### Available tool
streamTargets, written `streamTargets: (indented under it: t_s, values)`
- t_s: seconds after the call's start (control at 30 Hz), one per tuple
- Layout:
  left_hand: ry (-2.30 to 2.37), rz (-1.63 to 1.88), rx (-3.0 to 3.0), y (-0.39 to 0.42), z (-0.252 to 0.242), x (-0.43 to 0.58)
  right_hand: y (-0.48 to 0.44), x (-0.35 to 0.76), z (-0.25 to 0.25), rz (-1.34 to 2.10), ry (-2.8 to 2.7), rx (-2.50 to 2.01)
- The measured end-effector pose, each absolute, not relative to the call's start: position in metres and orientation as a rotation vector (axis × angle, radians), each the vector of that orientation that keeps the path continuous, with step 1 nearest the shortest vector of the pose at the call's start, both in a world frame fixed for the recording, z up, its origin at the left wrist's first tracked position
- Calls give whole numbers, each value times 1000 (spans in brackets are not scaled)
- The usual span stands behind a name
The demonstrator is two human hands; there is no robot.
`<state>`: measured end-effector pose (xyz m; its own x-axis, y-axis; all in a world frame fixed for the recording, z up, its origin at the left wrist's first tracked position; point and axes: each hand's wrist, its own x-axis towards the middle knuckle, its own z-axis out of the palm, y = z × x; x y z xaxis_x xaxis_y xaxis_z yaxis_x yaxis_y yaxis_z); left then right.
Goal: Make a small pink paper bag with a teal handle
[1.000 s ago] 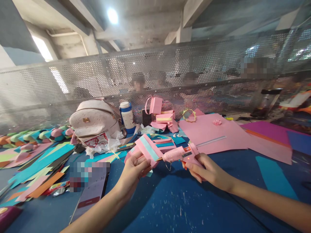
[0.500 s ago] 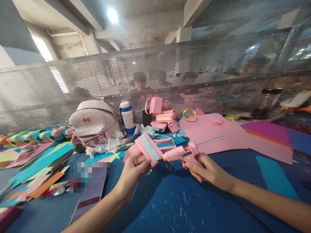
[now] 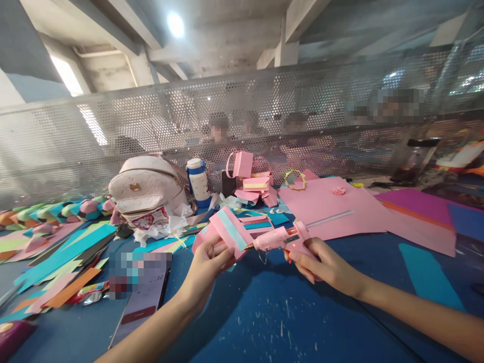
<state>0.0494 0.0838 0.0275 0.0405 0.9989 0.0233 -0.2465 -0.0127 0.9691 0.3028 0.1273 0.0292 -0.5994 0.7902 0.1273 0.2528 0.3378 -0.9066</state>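
Observation:
My left hand (image 3: pixel 212 259) is closed on a folded pink paper piece (image 3: pixel 223 224) that has a light-blue strip (image 3: pixel 231 229) along it. My right hand (image 3: pixel 321 262) grips a pink hot glue gun (image 3: pixel 278 238) by its handle, fingers around the trigger. A clear glue stick (image 3: pixel 328 218) sticks out of the gun's back end. The gun's nozzle is at the lower right edge of the strip; whether it touches the paper I cannot tell. Both hands are raised over the blue table (image 3: pixel 272 312).
Behind my hands are a pale backpack (image 3: pixel 147 176), a bottle (image 3: pixel 198 184) and stacked pink paper boxes (image 3: pixel 255 184). Large pink sheets (image 3: pixel 321 201) lie to the right. Coloured paper strips (image 3: pixel 68 257) and a phone (image 3: pixel 145 292) lie left. A perforated metal screen (image 3: pixel 151 121) stands behind.

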Motion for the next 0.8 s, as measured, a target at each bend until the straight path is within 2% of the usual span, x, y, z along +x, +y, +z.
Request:
streamTargets:
  t_s: [0.57,0.8]
  values:
    - [1003,1299,1065,87,28,43,138,306,24,1321,-1963,-830]
    - [1080,1344,1431,112,18,12,150,307,18,1369,-1842,-736]
